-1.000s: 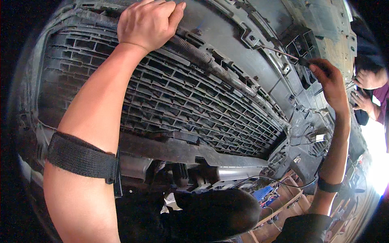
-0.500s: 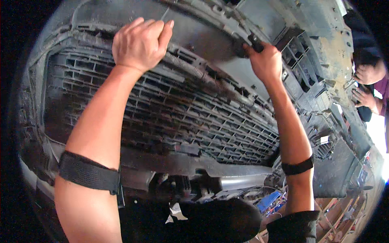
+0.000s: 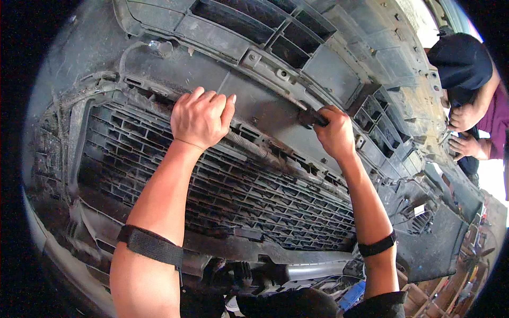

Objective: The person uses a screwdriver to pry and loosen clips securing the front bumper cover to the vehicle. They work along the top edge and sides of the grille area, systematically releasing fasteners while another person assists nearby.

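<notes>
A large dark car bumper [image 3: 254, 103] with a black mesh grille [image 3: 254, 185] lies spread in front of me. My left hand [image 3: 201, 117], closed, bears on the bar along the grille's upper edge, beside a ribbed conduit [image 3: 246, 144]. What its fingers hold is hidden beneath the hand. Farther right, my right hand [image 3: 336, 130] is wrapped around a black-handled tool [image 3: 313, 117]. The tool's dark head points left over the bumper panel; its exact kind cannot be made out.
At the right, another person's hands [image 3: 465, 127] work near the bumper's far end, below a dark-clothed knee [image 3: 460, 62]. Open vent frames [image 3: 270, 32] run along the far side. A blue object [image 3: 352, 296] and wooden framing [image 3: 437, 291] show at the lower right.
My view has shifted, so the bumper and both hands sit lower in the picture and more of the far side shows. My left hand stays closed; my right still holds the tool.
</notes>
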{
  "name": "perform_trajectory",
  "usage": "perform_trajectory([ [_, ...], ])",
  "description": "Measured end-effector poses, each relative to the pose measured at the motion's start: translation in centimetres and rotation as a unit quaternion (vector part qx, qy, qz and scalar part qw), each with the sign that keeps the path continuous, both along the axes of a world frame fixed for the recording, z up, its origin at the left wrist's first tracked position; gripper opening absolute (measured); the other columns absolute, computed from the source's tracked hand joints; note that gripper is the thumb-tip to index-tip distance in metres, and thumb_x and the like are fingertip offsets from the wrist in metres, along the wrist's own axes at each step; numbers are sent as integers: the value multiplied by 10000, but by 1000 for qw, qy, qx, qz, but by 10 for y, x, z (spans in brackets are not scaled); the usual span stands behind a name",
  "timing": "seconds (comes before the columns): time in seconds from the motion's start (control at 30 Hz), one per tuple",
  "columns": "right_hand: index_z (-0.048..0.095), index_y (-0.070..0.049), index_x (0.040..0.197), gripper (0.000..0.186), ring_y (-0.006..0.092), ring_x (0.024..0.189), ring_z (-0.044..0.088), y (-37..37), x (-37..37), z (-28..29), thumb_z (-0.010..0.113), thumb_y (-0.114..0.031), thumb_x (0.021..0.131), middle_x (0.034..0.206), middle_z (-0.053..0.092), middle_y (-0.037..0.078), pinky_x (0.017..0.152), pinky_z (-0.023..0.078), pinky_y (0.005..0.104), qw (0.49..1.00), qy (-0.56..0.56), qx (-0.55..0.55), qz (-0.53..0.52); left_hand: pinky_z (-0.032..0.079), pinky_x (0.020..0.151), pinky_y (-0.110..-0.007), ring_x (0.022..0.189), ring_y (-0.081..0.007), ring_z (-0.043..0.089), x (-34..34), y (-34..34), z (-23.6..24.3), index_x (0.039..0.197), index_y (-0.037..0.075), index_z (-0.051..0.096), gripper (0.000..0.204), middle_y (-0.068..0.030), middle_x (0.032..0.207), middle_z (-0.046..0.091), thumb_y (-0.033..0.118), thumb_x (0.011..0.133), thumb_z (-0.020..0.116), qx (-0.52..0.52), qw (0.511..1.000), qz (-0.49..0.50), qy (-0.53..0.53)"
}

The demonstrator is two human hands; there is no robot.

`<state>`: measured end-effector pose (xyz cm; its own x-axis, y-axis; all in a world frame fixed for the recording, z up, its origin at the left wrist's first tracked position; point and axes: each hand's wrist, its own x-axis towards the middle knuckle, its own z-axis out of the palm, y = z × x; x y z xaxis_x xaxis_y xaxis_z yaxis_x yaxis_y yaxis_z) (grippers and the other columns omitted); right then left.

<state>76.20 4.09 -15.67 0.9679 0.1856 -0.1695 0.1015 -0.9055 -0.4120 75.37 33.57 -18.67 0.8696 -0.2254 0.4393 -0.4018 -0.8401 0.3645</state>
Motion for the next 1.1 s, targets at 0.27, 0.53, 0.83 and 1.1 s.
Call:
perform_trajectory([
  [0.27, 624, 36, 823, 276, 425, 690, 608, 18, 5, 3, 669, -232, 775, 685, 599, 255, 638, 477, 451, 993, 9, -58, -100, 456, 553, -371, 611, -235, 553, 0, 0, 2, 550, 119, 544, 347, -30, 588, 566, 265, 859, 602, 30, 999, 13, 8],
  [0.53, 633, 21, 863, 208, 363, 673, 608, 2, 17, 2, 662, -130, 723, 706, 599, 220, 654, 471, 424, 995, 44, -88, -18, 463, 563, -364, 621, -228, 567, -2, 1, 0, 568, 117, 560, 338, -32, 596, 584, 278, 863, 599, 32, 999, 15, 7],
  [0.83, 645, 8, 877, 236, 366, 668, 615, 9, 2, 0, 697, -205, 789, 721, 620, 218, 643, 474, 421, 997, -13, -32, -69, 474, 572, -363, 624, -226, 572, -1, 2, -4, 574, 119, 570, 352, -31, 589, 588, 295, 880, 578, 34, 999, 14, 2],
  [1.1, 638, 8, 861, 251, 371, 623, 602, 11, 6, 2, 695, -208, 747, 677, 605, 212, 613, 476, 414, 994, 32, -81, -58, 478, 575, -377, 624, -235, 574, -1, 0, -3, 578, 125, 572, 352, -27, 608, 598, 305, 881, 575, 33, 999, 20, 21],
])
